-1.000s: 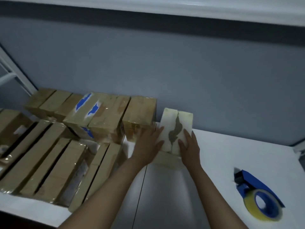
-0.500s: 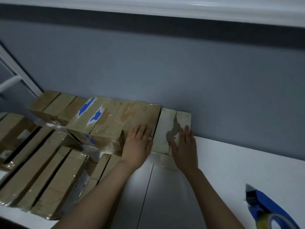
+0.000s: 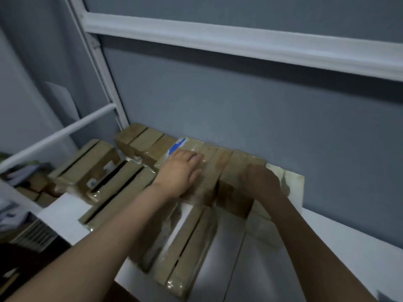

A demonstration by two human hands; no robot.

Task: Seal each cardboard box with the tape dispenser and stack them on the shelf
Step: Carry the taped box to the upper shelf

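Left grip (image 3: 181, 171) flat and spread on the blue-marked box (image 3: 181, 144), right grip (image 3: 260, 182) on the brown box (image 3: 239, 162).

I've got the left fingers lying straight across the taped top, pinching nothing; the right is smeared by blur, so I cannot tell whether its fingers are spread or curled. Everything keys off the pale box (image 3: 293, 182), standing against the grey wall (image 3: 239, 105) on the white counter (image 3: 338, 247): the brown box touches its left side, the blue-marked box sits further left in that row, and more brown boxes (image 3: 141, 138) run on left along the wall. Nearer me and left of the pale box, a second row of taped boxes (image 3: 189, 247) lies on the counter.
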